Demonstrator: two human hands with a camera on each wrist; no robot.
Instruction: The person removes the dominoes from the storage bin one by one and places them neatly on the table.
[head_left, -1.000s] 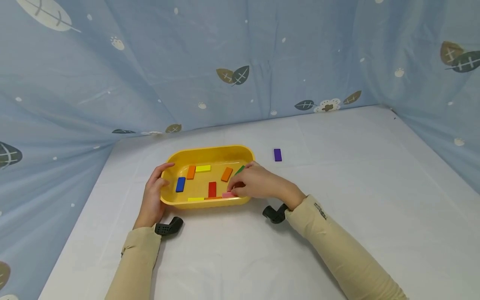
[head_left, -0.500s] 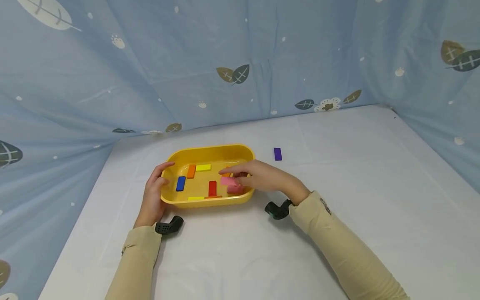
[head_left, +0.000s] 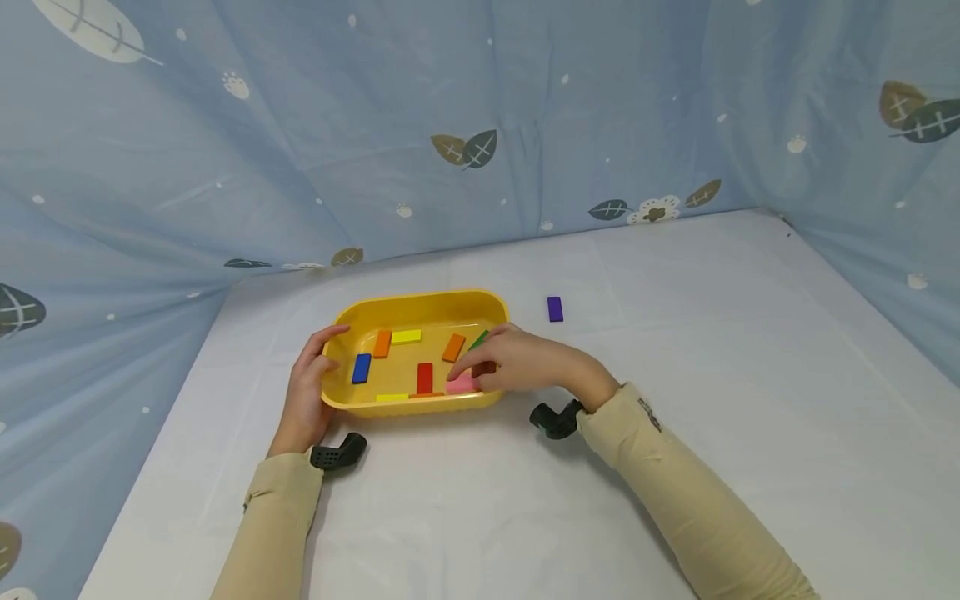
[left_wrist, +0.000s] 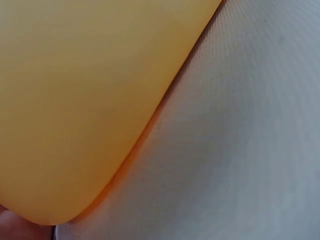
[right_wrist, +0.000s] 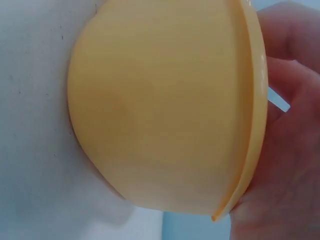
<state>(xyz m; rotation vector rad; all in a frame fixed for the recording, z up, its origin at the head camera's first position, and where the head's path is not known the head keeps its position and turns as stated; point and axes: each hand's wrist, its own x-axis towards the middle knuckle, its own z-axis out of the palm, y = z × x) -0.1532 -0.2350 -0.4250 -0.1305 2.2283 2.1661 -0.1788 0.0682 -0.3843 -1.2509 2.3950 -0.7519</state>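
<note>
Gripping the left end of the yellow tray [head_left: 420, 310] is the left hand [head_left: 303, 387], while the right hand [head_left: 521, 358] is hanging over the right end, its curled fingers apparently pinching a pink block [head_left: 460, 386] just inside the front wall and partly hiding it. A red block [head_left: 425, 377] is lying left of the pink one, a green block [head_left: 480, 339] is showing beyond the right hand, and a purple block [head_left: 555, 308] is resting outside on the white tablecloth [head_left: 465, 508].
</note>
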